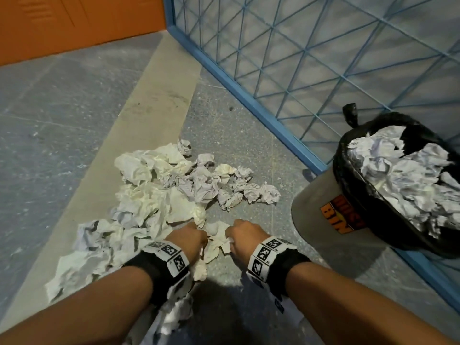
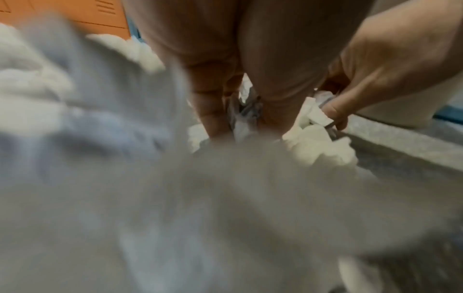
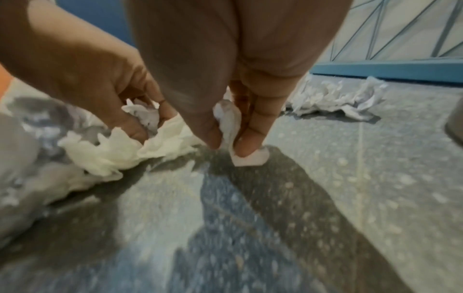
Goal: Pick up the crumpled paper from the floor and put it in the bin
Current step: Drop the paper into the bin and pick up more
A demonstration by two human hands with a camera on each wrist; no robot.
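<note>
A heap of crumpled paper (image 1: 159, 185) lies on the grey floor. At its near edge my left hand (image 1: 196, 230) and right hand (image 1: 236, 227) are both down on one white crumpled piece (image 1: 215, 239). In the right wrist view my right hand (image 3: 229, 144) pinches a fold of that paper (image 3: 229, 119) between thumb and fingers. My left hand (image 3: 130, 128) curls its fingers into the paper (image 3: 117, 152) beside it. The left wrist view is largely blocked by blurred paper (image 2: 125, 158). The grey bin (image 1: 318, 202) with a black liner stands to the right, heaped with crumpled paper.
A blue-framed wire mesh panel (image 1: 298, 58) runs along the right, behind the bin. An orange locker (image 1: 74, 21) stands at the far left. A beige floor strip (image 1: 149, 108) passes under the heap. More crumpled balls (image 3: 338, 99) lie near the blue frame.
</note>
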